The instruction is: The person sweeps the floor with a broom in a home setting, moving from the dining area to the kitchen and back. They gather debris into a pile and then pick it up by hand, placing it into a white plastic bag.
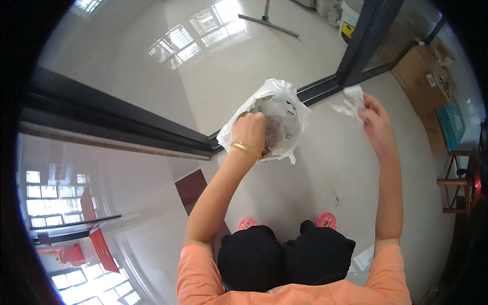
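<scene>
A trash bin lined with a white plastic bag (pixel 300 119) stands before me, with dark and pale litter inside. Over the left part of its opening is my left hand (pixel 249 131), fingers curled down in a closed shape; what they hold, if anything, is hidden. A gold bracelet (pixel 246 148) circles that wrist. Off to the right, apart from the bag, my right hand (pixel 377 122) pinches a crumpled white tissue (pixel 352 101), which hangs to the left of the fingers.
A dark door track (pixel 317 91) runs behind the bin, joining a dark frame (pixel 358 46). Beyond it lies a floor squeegee (pixel 267 23). Cardboard boxes (pixel 419 81) and a wooden stool (pixel 454 182) stand at right. Dark specks (pixel 335 195) mark the floor near my feet.
</scene>
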A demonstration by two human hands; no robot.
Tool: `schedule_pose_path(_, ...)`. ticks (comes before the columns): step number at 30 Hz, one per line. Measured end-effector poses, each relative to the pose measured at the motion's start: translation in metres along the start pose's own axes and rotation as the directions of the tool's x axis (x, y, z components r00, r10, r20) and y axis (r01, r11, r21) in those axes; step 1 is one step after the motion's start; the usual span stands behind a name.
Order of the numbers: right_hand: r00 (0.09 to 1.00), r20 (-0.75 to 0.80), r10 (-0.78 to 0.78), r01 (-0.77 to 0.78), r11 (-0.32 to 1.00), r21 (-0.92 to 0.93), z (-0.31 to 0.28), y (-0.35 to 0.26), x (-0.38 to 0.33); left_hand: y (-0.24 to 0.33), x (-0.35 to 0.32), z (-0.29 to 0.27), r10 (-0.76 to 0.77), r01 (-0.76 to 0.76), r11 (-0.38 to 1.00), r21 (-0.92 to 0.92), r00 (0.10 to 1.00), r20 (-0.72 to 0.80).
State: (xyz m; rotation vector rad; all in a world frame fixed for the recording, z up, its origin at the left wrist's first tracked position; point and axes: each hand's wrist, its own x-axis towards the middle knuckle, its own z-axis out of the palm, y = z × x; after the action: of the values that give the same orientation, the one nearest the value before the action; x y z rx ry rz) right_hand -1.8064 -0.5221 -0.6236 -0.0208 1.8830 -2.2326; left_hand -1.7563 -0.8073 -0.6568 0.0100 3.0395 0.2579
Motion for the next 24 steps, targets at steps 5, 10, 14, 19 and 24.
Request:
schedule_pose_path(5,0.908,-0.365,0.207,-0.310,0.916,-0.253,-0.110,0.067,-0.087,0.026,-0.007,0.023,0.441,-0.377,0.884,-0.276,0.870,0.223)
schedule_pose_path(10,0.745,-0.665,-0.048,-0.414,0.749,-0.518,-0.249,0.221,-0.249,0.006,0.018,0.054,0.290,-0.288,0.957,-0.041,0.948,0.131)
schedule_pose_path(14,0.582,-0.806,0.105,-0.726,0.514,-0.458,-0.235,0.304,-0.349,-0.009,0.022,-0.006,-0.012,0.047,0.975,0.218,0.987,-0.159)
schedule_pose_path(19,0.750,-0.657,0.081,-0.516,0.694,-0.503,-0.132,0.287,-0.291,0.010,-0.004,-0.030,-0.083,0.208,0.911,0.356,0.938,-0.336)
schedule_pose_path(24,0.956,-0.292,-0.033,-0.204,0.638,-0.742,-0.088,0.288,-0.183,0.025,-0.019,-0.035,0.109,0.057,0.913,0.405,0.920,-0.375)
